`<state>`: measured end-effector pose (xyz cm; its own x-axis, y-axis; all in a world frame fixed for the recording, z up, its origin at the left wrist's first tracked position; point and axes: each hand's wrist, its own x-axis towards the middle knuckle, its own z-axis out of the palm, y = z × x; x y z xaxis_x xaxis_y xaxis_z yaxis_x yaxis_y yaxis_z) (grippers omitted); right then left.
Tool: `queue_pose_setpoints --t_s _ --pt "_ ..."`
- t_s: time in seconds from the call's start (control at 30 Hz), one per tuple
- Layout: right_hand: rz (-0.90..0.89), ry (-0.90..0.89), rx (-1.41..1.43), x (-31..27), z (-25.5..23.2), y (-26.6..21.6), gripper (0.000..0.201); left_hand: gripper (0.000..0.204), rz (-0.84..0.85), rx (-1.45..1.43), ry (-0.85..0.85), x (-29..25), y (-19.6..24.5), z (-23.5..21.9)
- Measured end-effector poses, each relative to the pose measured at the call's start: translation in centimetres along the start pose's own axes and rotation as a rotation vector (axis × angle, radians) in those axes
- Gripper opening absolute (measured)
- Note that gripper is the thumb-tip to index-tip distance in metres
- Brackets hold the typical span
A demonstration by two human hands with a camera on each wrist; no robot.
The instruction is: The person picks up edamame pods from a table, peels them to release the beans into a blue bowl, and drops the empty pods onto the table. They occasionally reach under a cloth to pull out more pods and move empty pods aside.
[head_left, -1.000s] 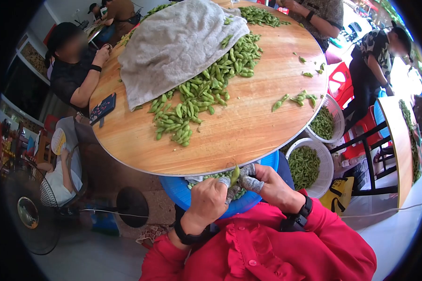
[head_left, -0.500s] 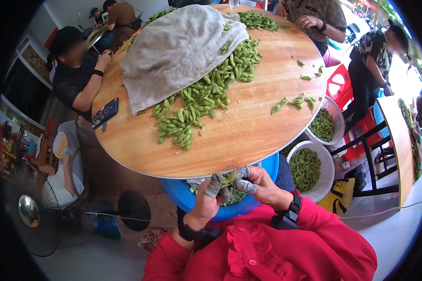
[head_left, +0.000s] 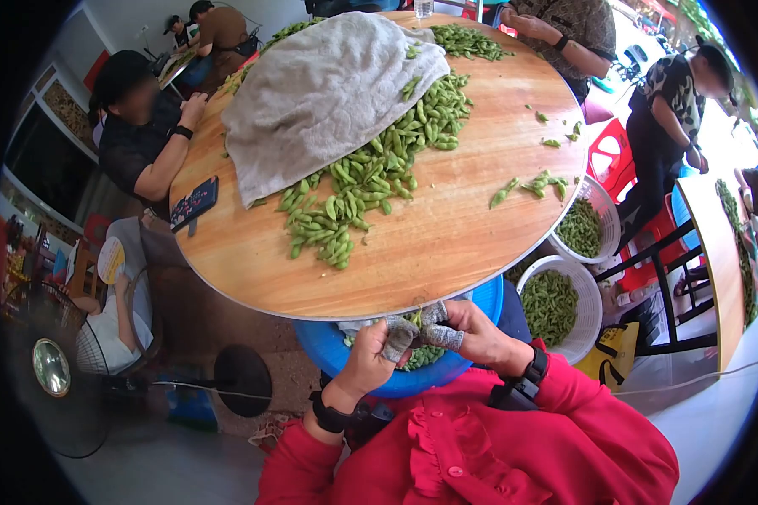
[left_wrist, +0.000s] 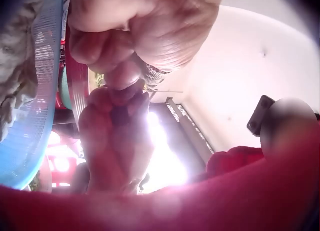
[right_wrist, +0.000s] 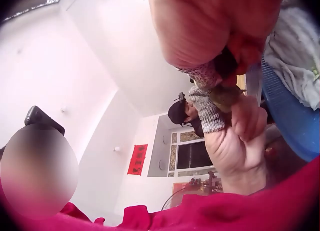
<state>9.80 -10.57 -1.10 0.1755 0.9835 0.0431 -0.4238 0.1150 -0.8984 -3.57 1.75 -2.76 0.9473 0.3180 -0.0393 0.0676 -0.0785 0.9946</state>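
Both my hands meet just below the table's near edge, over a blue basin (head_left: 324, 353) that holds green pods. My left hand (head_left: 393, 337) and right hand (head_left: 451, 330) wear grey knit finger covers and together pinch one green soybean pod (head_left: 414, 318), mostly hidden by the fingertips. In the right wrist view the knit-covered fingers (right_wrist: 205, 111) press on the pod (right_wrist: 225, 97) beside the basin's blue rim (right_wrist: 290, 126). The left wrist view shows only blurred curled fingers (left_wrist: 117, 116) and the basin's rim (left_wrist: 30, 141).
A round wooden table (head_left: 446, 227) carries a long heap of pods (head_left: 362, 177) half under a grey towel (head_left: 328, 84), and a phone (head_left: 194, 202). Two white baskets of pods (head_left: 556, 303) (head_left: 585, 223) stand at the right. Other people sit around; a fan (head_left: 50, 366) is at the left.
The pod stood upright and plain between my fingertips a second ago; now my fingers have closed over it and little of it shows. My hands stayed over the basin.
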Motion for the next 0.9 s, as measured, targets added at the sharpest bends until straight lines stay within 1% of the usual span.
queue_pose_setpoints --t_s 0.07,0.1,0.2,0.27,0.37,0.4,0.47,0.57,0.6,0.7,0.8,0.9 --pt "-0.01 0.032 -0.187 -0.1 -0.4 0.8 0.017 0.012 0.019 0.064 0.063 -0.2 -0.1 0.6" --pt "-0.014 0.046 -0.279 -0.1 -0.4 1.1 0.017 0.013 -0.016 0.038 0.074 -0.3 -0.3 0.7" --pt "-0.072 0.061 -0.443 0.0 0.0 0.8 0.015 0.015 -0.095 -0.012 0.096 -0.3 -1.4 0.8" --pt "-0.019 0.089 -0.483 -0.1 0.1 0.7 0.015 0.016 -0.118 -0.013 0.098 -0.4 -2.0 0.9" --pt "0.029 0.117 -0.498 -0.3 0.0 1.0 0.013 0.017 0.084 0.072 0.121 -0.4 -1.4 1.3" --pt "0.038 0.123 -0.497 -0.4 -0.1 1.1 0.013 0.017 0.038 0.05 0.095 -0.5 -1.5 1.2" --pt "0.067 0.136 -0.589 -0.8 -0.7 1.4 0.016 0.018 -0.047 0.006 0.045 -0.7 -1.5 0.4" --pt "0.127 0.128 -0.655 -0.8 -0.6 0.7 0.018 0.017 -0.232 -0.137 0.071 -1.1 0.0 -0.4" --pt "0.151 0.124 -0.665 -0.8 -0.5 0.4 0.018 0.013 -0.205 -0.334 0.099 -1.0 -0.6 -0.4" --pt "0.01 0.093 -0.743 -0.5 -0.6 1.5 0.012 0.012 0.043 -0.153 0.183 0.0 -1.0 1.3" --pt "0.026 0.072 -0.539 -0.3 -1.2 2.3 0.012 0.014 -0.062 -0.271 0.083 0.4 -1.1 0.6" --pt "0.063 0.015 -0.453 -0.5 -1.4 1.6 0.012 0.013 -0.104 -0.189 0.01 -0.1 -1.6 0.3"
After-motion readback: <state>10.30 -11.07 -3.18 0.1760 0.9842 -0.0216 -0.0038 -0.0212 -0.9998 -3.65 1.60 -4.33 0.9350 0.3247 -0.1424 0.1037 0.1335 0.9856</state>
